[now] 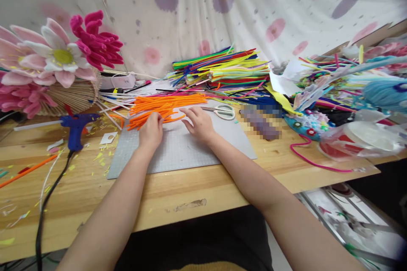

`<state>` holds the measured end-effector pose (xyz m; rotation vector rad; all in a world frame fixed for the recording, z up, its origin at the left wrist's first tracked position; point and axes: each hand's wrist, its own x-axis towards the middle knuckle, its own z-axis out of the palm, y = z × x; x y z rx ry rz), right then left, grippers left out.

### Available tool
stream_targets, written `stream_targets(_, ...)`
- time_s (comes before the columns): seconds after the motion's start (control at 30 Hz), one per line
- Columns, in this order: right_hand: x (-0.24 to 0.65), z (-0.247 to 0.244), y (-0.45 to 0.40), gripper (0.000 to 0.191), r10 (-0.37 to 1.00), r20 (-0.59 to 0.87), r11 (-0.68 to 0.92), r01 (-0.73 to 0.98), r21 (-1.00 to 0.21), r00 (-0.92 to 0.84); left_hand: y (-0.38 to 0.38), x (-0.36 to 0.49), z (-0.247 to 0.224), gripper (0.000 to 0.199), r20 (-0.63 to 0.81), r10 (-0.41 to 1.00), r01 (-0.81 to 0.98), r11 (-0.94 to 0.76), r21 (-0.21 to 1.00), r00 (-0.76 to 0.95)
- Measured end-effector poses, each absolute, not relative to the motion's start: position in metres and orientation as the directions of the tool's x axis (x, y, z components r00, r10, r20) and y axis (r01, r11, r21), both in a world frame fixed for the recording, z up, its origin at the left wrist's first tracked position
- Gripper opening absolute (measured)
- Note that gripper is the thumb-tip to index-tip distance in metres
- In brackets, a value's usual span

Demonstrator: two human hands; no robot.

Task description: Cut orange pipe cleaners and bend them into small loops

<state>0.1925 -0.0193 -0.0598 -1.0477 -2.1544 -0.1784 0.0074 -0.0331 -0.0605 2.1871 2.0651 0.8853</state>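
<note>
My left hand is closed in a pinch at the front of a pile of orange pipe cleaners on a grey cutting mat. One orange pipe cleaner runs from its fingertips toward my right hand. The right hand's thumb and fingers are apart, close to that stem's free end; whether they touch it is hard to tell. Scissors with pale handles lie on the mat just beyond the right hand, their blades partly hidden.
A blue glue gun with a black cord stands at left among yellow scraps. Fuzzy flowers rise behind it. Bundles of coloured pipe cleaners are heaped at the back. On the right lie a plastic-wrapped roll and a pink stem.
</note>
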Motion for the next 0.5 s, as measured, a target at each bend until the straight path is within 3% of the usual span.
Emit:
stream_targets(0.13,0.193,-0.062,-0.016,0.025,0.644,0.622,0.664,0.729,-0.165,-0.446,-0.040,0.017,-0.061,0.019,0.289,0.941,0.883,-0.280,0.376,0.176)
stream_targets(0.23,0.198,-0.064,-0.011,0.021,0.699,0.629,0.595,0.763,-0.251,-0.338,-0.040,0.018,-0.062,0.024,0.330,0.926,0.847,-0.321,0.423,0.186)
stream_targets(0.37,0.201,-0.064,-0.009,0.019,0.768,0.633,0.493,0.723,-0.485,-0.098,-0.038,0.013,-0.061,0.030,0.438,0.894,0.810,-0.324,0.488,0.094)
stream_targets(0.5,0.196,-0.062,-0.009,0.019,0.857,0.513,0.427,0.495,-0.757,0.044,-0.036,0.015,-0.064,0.031,0.409,0.911,0.705,-0.253,0.662,-0.058)
